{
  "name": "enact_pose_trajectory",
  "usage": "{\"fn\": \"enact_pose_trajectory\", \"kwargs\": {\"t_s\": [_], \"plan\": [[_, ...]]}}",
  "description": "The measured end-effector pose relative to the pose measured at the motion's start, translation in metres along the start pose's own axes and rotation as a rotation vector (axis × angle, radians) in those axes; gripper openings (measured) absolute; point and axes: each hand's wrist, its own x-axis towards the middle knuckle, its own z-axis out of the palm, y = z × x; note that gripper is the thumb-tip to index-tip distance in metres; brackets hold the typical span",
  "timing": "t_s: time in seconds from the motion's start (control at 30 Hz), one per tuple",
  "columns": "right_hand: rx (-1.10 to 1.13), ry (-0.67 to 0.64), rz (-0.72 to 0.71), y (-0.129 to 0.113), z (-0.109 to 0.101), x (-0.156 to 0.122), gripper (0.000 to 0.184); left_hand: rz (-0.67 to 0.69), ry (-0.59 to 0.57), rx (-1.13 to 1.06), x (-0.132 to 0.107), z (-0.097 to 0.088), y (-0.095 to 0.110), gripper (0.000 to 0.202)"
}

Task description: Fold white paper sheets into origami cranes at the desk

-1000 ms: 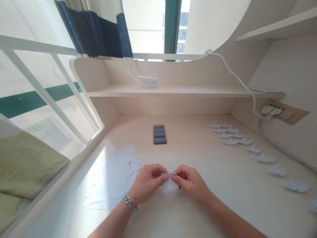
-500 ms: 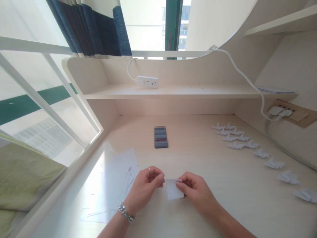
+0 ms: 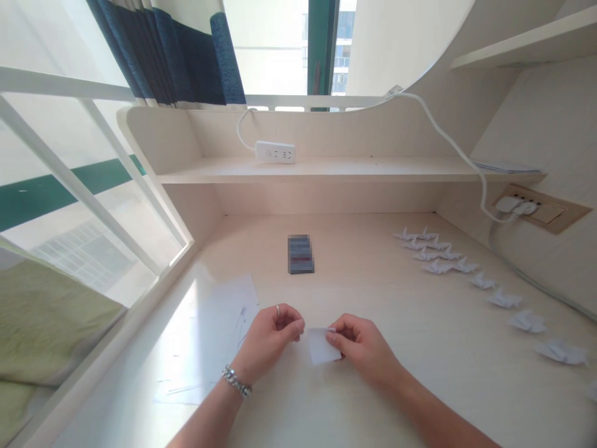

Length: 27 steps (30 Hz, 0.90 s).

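Well right of paper [image 3: 321, 346], folded cranes [image 3: 503, 298]

Single view: head-worn camera, set above near side of desk [image 3: 364, 280]. Orientation: forward, tilted down. Range: close to left hand [image 3: 268, 339] and right hand [image 3: 364, 343], both below frame centre. Shelf [image 3: 336, 167] farther off, above centre; window [image 3: 275, 62] beyond, at top.

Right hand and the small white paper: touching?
Touching. The head view shows the right hand with its thumb over the small white paper near its upper right corner.
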Motion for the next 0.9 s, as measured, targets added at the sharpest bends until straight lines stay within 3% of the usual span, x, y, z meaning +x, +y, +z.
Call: {"fn": "enact_pose_trajectory", "kwargs": {"t_s": [0.2, 0.4, 0.63, 0.8, 0.9], "plan": [[-0.036, 0.001, -0.026, 0.001, 0.001, 0.000, 0.024, 0.048, -0.072, 0.010, -0.004, 0.010, 0.002, 0.020], [-0.049, -0.006, -0.090, -0.003, 0.004, -0.002, 0.025, 0.061, -0.032, 0.073, -0.007, 0.012, 0.012, 0.015], [-0.032, 0.042, -0.143, -0.006, -0.005, -0.002, 0.035, 0.104, 0.131, 0.000, -0.007, 0.000, 0.016, 0.018], [-0.002, 0.042, -0.175, -0.006, -0.008, -0.002, 0.037, 0.104, -0.068, -0.124, -0.012, 0.010, 0.017, 0.031], [0.002, 0.019, -0.176, -0.006, -0.006, -0.004, 0.035, 0.113, -0.099, -0.092, -0.013, 0.018, 0.015, 0.028]]}}
